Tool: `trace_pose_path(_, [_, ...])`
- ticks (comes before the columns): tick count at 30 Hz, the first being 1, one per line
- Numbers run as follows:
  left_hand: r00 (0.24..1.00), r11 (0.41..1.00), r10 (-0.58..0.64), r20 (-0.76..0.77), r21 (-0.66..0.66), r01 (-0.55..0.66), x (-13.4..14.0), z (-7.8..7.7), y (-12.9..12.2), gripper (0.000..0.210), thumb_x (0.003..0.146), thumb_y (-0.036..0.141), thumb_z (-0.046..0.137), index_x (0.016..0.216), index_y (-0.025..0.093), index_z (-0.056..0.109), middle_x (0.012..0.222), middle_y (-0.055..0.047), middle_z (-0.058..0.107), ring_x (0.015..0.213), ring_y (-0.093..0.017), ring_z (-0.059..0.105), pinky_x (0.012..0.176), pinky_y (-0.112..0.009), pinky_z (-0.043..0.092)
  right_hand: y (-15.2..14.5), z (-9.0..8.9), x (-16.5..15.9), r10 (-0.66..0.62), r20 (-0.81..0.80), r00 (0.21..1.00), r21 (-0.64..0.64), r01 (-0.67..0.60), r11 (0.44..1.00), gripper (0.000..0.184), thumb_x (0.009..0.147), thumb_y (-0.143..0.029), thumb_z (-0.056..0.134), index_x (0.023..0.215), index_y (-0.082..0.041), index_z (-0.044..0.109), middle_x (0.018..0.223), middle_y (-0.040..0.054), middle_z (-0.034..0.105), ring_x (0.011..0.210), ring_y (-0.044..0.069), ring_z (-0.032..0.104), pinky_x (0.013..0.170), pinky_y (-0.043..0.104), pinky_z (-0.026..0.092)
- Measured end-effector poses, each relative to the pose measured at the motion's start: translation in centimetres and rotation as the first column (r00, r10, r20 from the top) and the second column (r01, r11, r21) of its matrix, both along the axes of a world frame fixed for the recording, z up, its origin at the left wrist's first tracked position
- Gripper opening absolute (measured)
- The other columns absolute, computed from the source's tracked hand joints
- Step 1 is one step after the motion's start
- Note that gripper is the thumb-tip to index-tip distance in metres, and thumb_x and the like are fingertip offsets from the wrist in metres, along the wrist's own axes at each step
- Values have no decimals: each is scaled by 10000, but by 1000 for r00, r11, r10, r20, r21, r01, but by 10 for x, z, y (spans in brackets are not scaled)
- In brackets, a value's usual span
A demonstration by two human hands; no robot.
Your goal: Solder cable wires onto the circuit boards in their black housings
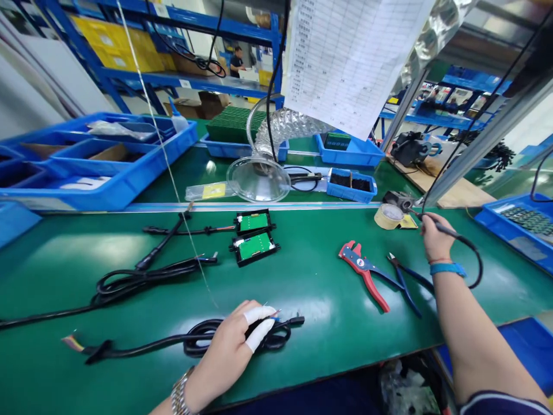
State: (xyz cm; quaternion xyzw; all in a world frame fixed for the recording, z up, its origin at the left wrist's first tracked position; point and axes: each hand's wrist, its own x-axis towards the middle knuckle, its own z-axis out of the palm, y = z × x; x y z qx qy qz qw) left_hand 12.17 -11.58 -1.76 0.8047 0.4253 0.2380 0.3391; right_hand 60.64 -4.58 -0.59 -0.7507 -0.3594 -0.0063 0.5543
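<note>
White finger cots cover the thumb and index finger of my left hand (235,340). These fingers pinch thin coloured wire ends (275,316) of a coiled black cable (201,334), which lies under the hand. Farther right, my right hand (435,237) is closed around a soldering iron (447,230), its cord looping down beside my wrist. The iron points left toward a small metal stand (398,200) and a round yellowish container (389,217). Two black housings with green circuit boards (253,222) (254,246) lie mid-bench, the rear one with a cable attached.
Red-and-blue wire strippers (367,274) and cutting pliers (406,282) lie between my hands. Another bundled black cable (142,282) is at left. Behind stand a clear fume-extraction hood (259,180) and blue bins (352,185). A thin strand (162,150) hangs over the left bench.
</note>
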Motion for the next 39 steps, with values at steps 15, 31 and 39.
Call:
trace_pose_path(15, [1000,1000,14,26,21,-15,1,-4,1,179,873,327,458,906,230,604,788,-20,613,721,-166,580,658,-274,471,41,14,2,55,-505,861,-235,-198,952,297,887,-389,463,956,-117,559,765,13,579,572,83,536,525,234,471])
trace_pose_path(31, [998,994,38,40,-101,-34,0,-7,3,177,845,288,523,956,213,638,850,-29,618,824,-175,541,751,-299,427,-128,-48,-65,438,547,713,-795,278,539,709,825,-607,316,1249,-52,440,1217,271,483,1095,408,481,787,482,405])
trace_pose_path(39, [999,997,16,45,-74,-13,-3,-7,2,195,872,302,492,886,201,659,740,-13,590,756,-162,504,696,-277,392,-116,-27,-58,492,623,608,-714,185,675,417,905,-348,311,1026,-51,578,782,211,619,727,281,611,629,373,420])
